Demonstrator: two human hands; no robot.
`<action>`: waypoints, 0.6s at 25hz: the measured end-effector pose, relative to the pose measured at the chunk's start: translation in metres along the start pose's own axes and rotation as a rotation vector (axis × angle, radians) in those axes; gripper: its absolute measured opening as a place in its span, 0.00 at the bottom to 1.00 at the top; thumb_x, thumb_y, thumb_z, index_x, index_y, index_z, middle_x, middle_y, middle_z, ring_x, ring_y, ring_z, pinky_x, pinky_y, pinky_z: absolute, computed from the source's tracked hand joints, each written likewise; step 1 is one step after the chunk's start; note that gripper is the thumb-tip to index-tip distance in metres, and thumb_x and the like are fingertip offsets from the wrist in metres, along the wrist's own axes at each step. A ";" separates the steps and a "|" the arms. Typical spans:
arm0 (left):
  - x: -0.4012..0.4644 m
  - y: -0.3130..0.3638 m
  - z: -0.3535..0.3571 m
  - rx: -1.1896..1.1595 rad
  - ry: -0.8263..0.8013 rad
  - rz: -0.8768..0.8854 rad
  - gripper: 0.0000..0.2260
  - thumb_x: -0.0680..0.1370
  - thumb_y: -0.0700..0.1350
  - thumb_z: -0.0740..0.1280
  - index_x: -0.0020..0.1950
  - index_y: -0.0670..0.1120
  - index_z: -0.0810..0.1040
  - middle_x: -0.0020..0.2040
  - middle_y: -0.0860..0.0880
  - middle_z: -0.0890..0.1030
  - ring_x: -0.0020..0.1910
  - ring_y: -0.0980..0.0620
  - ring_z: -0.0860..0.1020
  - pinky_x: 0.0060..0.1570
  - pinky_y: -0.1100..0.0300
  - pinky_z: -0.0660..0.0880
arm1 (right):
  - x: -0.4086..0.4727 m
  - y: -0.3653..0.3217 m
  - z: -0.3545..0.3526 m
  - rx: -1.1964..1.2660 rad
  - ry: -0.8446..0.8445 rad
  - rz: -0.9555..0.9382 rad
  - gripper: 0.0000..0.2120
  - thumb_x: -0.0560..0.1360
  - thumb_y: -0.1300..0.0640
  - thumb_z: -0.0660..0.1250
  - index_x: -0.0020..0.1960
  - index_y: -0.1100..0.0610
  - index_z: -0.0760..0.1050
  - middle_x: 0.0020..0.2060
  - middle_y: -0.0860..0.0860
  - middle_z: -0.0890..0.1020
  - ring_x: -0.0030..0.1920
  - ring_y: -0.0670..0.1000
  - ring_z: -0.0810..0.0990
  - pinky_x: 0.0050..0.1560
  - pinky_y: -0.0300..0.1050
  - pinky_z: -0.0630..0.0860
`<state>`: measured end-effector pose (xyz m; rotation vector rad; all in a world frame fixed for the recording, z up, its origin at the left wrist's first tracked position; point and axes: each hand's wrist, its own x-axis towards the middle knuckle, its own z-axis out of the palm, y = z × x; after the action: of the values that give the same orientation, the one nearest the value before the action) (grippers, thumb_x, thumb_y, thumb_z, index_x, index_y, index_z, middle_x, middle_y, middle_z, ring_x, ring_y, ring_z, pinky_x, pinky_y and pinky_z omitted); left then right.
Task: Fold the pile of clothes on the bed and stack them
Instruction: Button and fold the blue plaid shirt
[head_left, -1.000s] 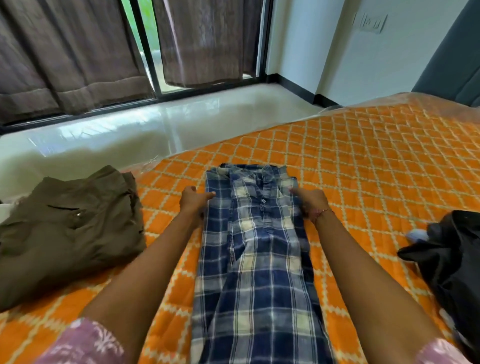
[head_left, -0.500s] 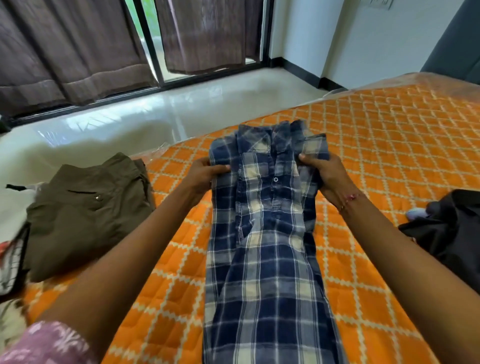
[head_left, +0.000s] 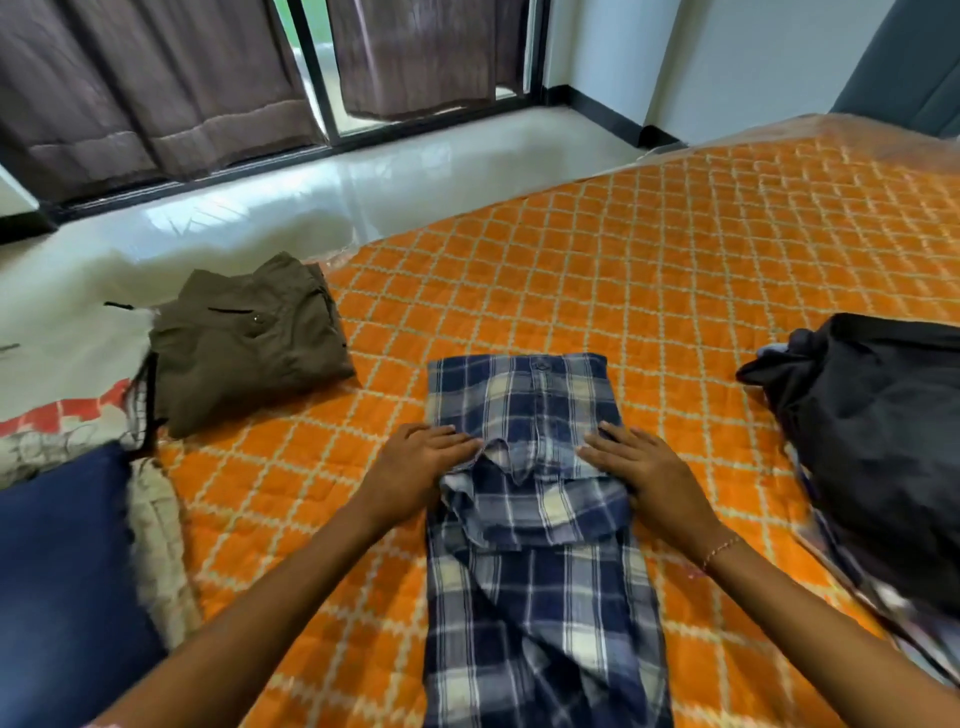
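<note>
Both my hands flat, fingers straight: left hand (head_left: 415, 464) and right hand (head_left: 644, 470) press shirt's (head_left: 524, 415) folded collar end, seemingly, on bed (head_left: 675, 270).

Brown curtains (head_left: 156, 88) hang over a dark-framed window (head_left: 311, 73) above a glossy white floor (head_left: 363, 176). A white wall (head_left: 727, 57) with dark skirting stands beyond.

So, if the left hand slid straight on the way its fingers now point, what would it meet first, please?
Most likely the raised fold of the plaid shirt just ahead of the left hand, then the right hand; depth is uncertain.
</note>
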<state>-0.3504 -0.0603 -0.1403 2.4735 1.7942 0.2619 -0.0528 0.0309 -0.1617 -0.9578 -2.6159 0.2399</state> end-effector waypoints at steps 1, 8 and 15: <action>-0.004 0.001 -0.007 0.049 -0.029 0.008 0.21 0.71 0.39 0.58 0.59 0.49 0.81 0.56 0.51 0.83 0.55 0.50 0.81 0.52 0.53 0.77 | -0.001 -0.001 -0.008 -0.055 -0.054 0.000 0.26 0.69 0.71 0.64 0.63 0.54 0.78 0.62 0.52 0.78 0.65 0.57 0.75 0.62 0.60 0.72; -0.009 0.021 -0.027 -0.197 -0.085 -0.250 0.31 0.74 0.64 0.49 0.73 0.50 0.67 0.73 0.49 0.67 0.72 0.49 0.65 0.69 0.52 0.60 | 0.020 -0.034 -0.032 0.101 -0.195 0.229 0.26 0.79 0.41 0.54 0.74 0.49 0.62 0.74 0.50 0.61 0.75 0.51 0.56 0.73 0.55 0.55; -0.055 0.066 0.029 -0.059 -0.212 -0.155 0.34 0.75 0.69 0.32 0.76 0.53 0.43 0.77 0.50 0.44 0.77 0.50 0.46 0.75 0.48 0.49 | -0.028 -0.053 -0.005 -0.117 -0.399 0.074 0.26 0.82 0.43 0.46 0.77 0.49 0.48 0.77 0.54 0.48 0.77 0.55 0.48 0.73 0.61 0.57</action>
<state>-0.3002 -0.1318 -0.1631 2.2132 1.8468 0.0392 -0.0620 -0.0277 -0.1499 -1.1487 -2.9859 0.3298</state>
